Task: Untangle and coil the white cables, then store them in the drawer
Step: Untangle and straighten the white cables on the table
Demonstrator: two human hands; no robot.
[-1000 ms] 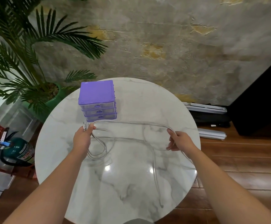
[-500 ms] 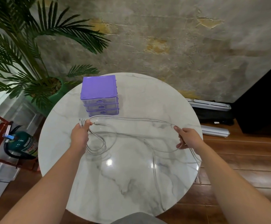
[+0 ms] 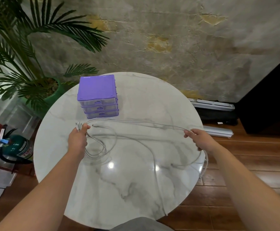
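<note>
Biggest risk we can see: the thin white cables [image 3: 135, 124] have slack trailing over the right and near rims of the round white marble table [image 3: 135, 189], so a quick pull could snag a loop or let those tails slide to the floor and re-knot. Our left hand [image 3: 77, 139] pinches the plug ends plus a few hanging loops just in front of the small purple plastic three-drawer unit [image 3: 97, 95], all drawers look closed. Our right hand [image 3: 199, 139], arm reaching out near the right rim, pinches the strands and holds them stretched across to the left.
</note>
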